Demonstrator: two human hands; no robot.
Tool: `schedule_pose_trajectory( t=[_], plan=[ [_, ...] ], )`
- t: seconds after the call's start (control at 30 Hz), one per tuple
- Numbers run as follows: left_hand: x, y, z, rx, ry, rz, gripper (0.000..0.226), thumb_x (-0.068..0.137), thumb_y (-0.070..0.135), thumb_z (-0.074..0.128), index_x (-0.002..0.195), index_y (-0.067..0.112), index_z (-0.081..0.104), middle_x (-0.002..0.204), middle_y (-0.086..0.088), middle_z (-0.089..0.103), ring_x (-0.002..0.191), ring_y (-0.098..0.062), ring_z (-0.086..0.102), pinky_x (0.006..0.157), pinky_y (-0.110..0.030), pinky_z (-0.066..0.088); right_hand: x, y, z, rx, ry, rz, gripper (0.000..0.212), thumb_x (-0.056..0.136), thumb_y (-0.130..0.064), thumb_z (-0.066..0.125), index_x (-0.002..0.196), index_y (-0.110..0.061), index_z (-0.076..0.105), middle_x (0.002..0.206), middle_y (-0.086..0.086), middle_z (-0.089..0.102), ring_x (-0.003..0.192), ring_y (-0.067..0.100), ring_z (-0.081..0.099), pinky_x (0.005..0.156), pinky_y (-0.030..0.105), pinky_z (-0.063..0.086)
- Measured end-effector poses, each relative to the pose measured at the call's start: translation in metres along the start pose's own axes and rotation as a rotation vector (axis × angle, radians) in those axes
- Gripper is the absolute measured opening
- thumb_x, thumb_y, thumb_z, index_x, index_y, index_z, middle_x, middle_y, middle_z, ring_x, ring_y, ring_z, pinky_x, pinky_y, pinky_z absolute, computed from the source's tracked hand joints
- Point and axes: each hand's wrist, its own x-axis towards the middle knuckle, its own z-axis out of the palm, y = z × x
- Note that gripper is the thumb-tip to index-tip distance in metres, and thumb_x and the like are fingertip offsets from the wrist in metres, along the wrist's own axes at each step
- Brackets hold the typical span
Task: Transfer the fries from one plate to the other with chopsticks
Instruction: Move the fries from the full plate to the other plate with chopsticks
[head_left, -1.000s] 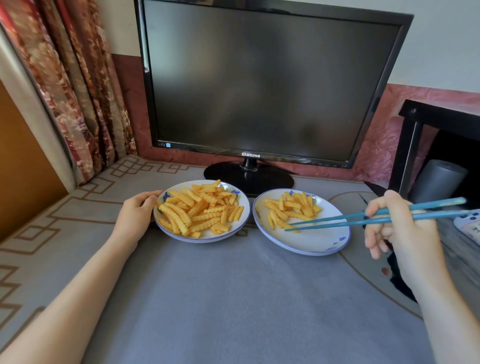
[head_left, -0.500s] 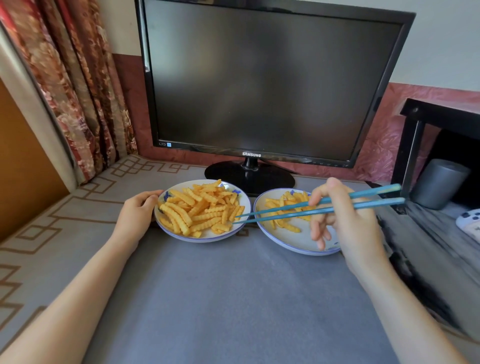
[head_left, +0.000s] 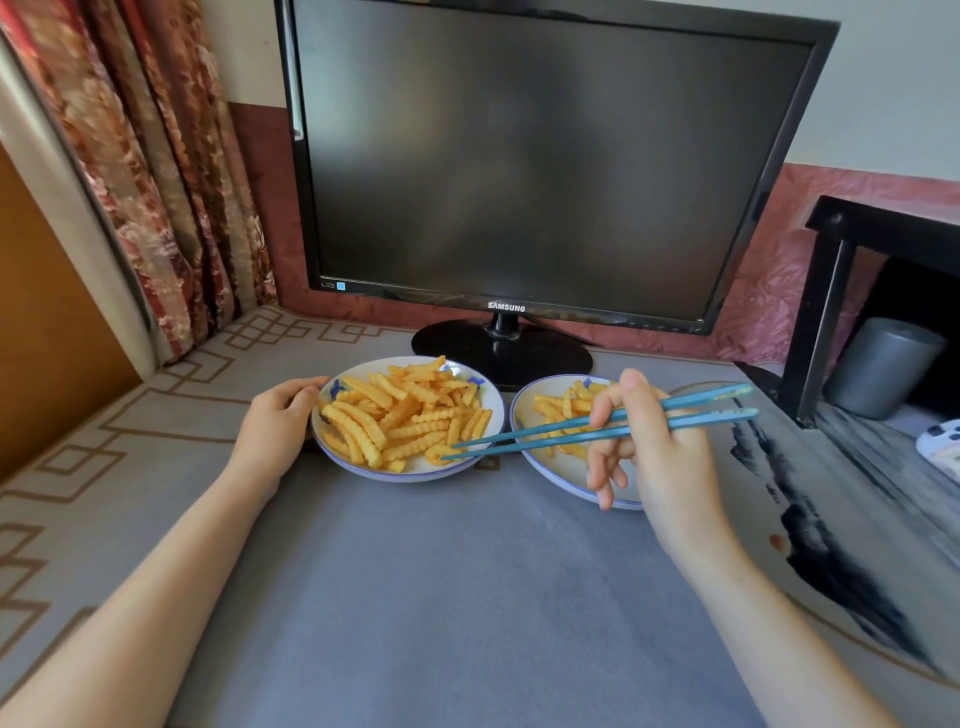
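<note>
Leftward in the last half-second, the right hand has swung the teal chopsticks off the right plate, and their tips now sit at the near right edge of the fries heaped on the left plate. The left hand has not shifted.

Nearest, both forearms reach out over the grey cloth on the counter. Further in, the left hand grips the left plate's left rim, fingers curled on the edge. The right hand hovers above the near half of the right plate, thumb and upper fingers pinching the chopsticks near mid-length, lower fingers hanging loose.

What matters for the coming pick: the heap lies to the left of the working hand, right at the stick tips. The sticks run almost level from right to left, and several crinkle fries beside the tips stand crosswise to them, which should suit a pinch. The tips are slightly apart, the lower one at a fry (whether it actually touches I cannot tell) — nothing looks lifted yet. The left hand is nearer the heap but only steadies the plate.

On the right plate lies a thinner scatter, so most of the transfer looks undone. Beyond stand a dark Samsung monitor, a floral curtain at left, and a grey cylinder at right.
</note>
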Motion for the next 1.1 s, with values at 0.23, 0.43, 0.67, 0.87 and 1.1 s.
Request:
schedule_pose_trajectory(
  t=[0.23,0.43,0.67,0.87,1.1],
  plan=[
    [-0.001,0.002,0.001,-0.025,-0.002,-0.022,0.032,0.099,0.010,0.039,0.119,0.007,0.063,0.098,-0.003,0.063,0.074,0.001,0.056,0.054,-0.003,0.040,0.007,-0.007,-0.027,0.043,0.270,-0.089,0.042,0.101,-0.024,0.036,0.065,-0.010,0.049,0.039,0.010,0.047,0.032,0.023,0.039,0.040,0.024,0.030],
    [-0.002,0.003,0.002,-0.026,0.008,-0.024,0.032,0.099,0.009,0.038,0.119,0.005,0.062,0.098,-0.005,0.062,0.073,0.000,0.055,0.048,0.000,0.039,0.012,-0.005,-0.054,-0.078,0.331,-0.107,0.039,0.102,-0.018,0.033,0.067,-0.007,0.048,0.036,0.009,0.048,0.027,0.019,0.037,0.033,0.020,0.025],
    [-0.002,0.002,0.000,-0.026,0.001,-0.024,0.032,0.099,0.010,0.039,0.118,0.007,0.064,0.093,-0.002,0.064,0.074,0.001,0.056,0.058,-0.008,0.041,0.008,-0.010,-0.046,-0.077,0.304,-0.165,0.038,0.103,-0.019,0.032,0.070,-0.007,0.048,0.038,0.009,0.048,0.029,0.019,0.038,0.035,0.021,0.027],
    [-0.002,0.003,0.002,-0.038,0.000,-0.029,0.032,0.098,0.009,0.038,0.118,0.007,0.064,0.094,-0.003,0.063,0.074,0.000,0.056,0.049,0.000,0.039,-0.003,-0.003,-0.015,-0.079,0.137,-0.163,0.040,0.103,-0.018,0.033,0.070,-0.008,0.051,0.040,0.011,0.048,0.033,0.023,0.042,0.041,0.027,0.031],
    [-0.003,0.004,0.001,-0.020,-0.012,-0.026,0.033,0.099,0.009,0.038,0.119,0.007,0.063,0.091,0.001,0.064,0.074,0.002,0.056,0.056,-0.005,0.041,-0.005,0.003,0.004,-0.053,0.008,-0.096,0.040,0.103,-0.020,0.033,0.070,-0.004,0.050,0.041,0.014,0.051,0.031,0.023,0.044,0.039,0.027,0.029]
  ],
)
